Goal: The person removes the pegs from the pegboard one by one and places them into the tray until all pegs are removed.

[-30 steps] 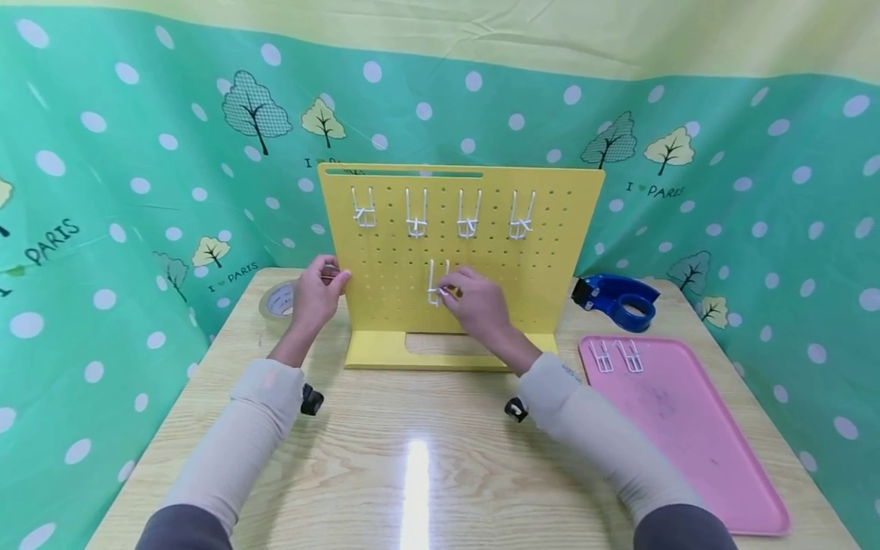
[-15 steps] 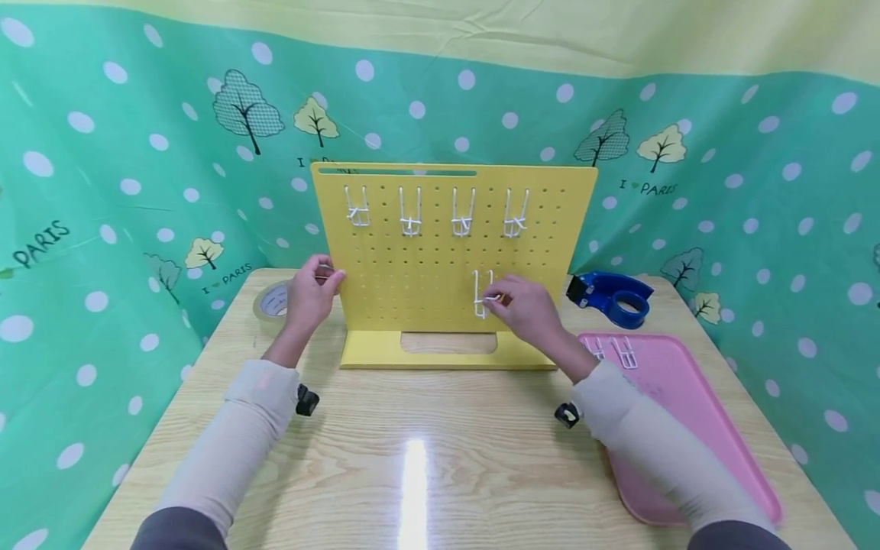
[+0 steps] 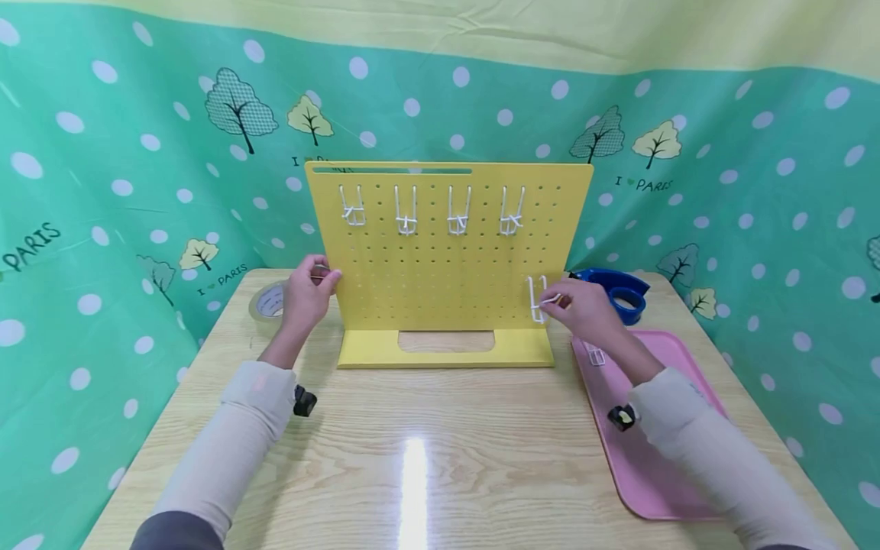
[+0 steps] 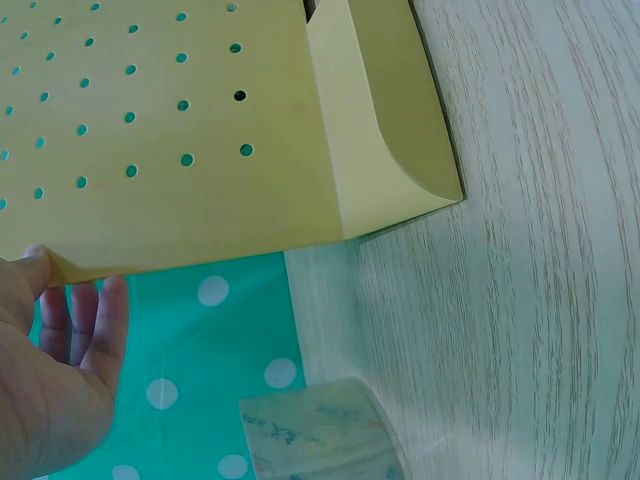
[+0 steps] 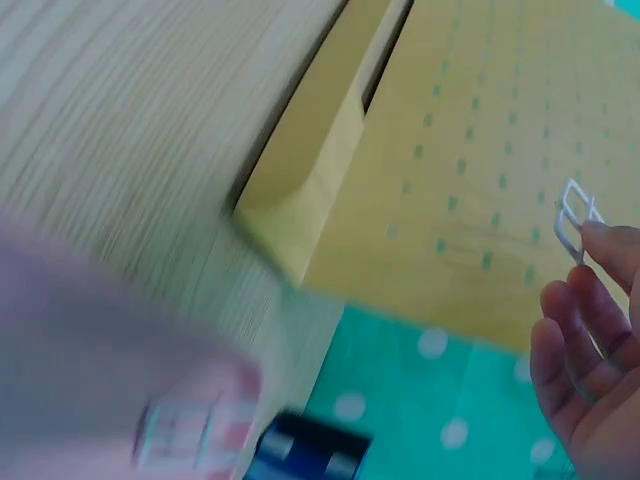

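Note:
A yellow pegboard (image 3: 440,283) stands upright on its own base, with several white wire hooks hanging in a row near its top. My left hand (image 3: 307,296) grips the board's left edge; in the left wrist view the thumb lies on the front face and the fingers (image 4: 106,330) are behind. Between thumb and fingertips my right hand (image 3: 584,312) pinches another white wire hook (image 3: 533,307), in front of the board's lower right edge. That hook (image 5: 562,225) is partly covered by the thumb in the right wrist view. Whether it touches the board, I cannot tell.
To the right lies a pink tray (image 3: 635,489), partly under my right forearm, with white hooks (image 5: 190,435) at its far end. A blue tape dispenser (image 3: 608,279) sits behind it. Left of the board is a roll of clear tape (image 3: 258,309). A patterned curtain hangs behind.
My right hand has moved right with the hook, from the board's lower middle to its lower right edge. The left hand keeps its grip on the left edge.

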`<action>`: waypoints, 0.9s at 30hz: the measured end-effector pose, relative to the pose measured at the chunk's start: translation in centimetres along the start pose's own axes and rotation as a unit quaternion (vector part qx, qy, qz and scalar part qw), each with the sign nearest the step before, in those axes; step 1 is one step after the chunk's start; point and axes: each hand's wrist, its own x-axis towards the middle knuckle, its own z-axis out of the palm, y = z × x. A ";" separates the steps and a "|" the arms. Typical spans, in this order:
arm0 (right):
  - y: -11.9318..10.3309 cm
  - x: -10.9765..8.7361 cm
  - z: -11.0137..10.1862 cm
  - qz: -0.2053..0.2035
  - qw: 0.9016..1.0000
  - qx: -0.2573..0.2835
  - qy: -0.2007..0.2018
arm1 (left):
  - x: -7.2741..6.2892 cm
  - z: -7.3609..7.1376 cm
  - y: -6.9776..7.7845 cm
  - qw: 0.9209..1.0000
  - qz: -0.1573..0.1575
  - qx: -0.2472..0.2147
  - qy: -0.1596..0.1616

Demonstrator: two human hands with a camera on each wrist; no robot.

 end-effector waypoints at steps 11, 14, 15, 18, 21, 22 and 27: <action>6.8 -2.5 -4.0 0.066 0.997 -0.021 -0.024 | 0.0 -0.2 0.2 1.000 0.002 -0.002 0.000; 8.4 -3.2 -4.8 0.083 0.995 -0.024 -0.043 | 0.0 -0.1 0.1 1.000 -0.002 -0.005 -0.005; 9.0 -3.4 -5.1 0.084 0.995 -0.027 -0.048 | 0.0 -0.1 0.1 1.000 -0.005 -0.006 -0.006; 10.7 -4.2 -5.7 0.082 0.995 -0.028 -0.056 | 0.0 -0.1 0.1 1.000 -0.006 -0.007 -0.008; 12.4 -5.1 -6.3 0.072 0.995 -0.035 -0.058 | 0.0 -0.2 0.1 1.000 -0.005 -0.005 -0.008; 12.9 -5.4 -6.5 0.071 0.995 -0.034 -0.062 | 0.0 -0.2 0.0 1.000 -0.004 -0.005 -0.007; 15.3 -6.7 -7.0 0.078 0.993 -0.042 -0.083 | -0.1 -0.1 0.0 1.000 0.000 -0.005 -0.004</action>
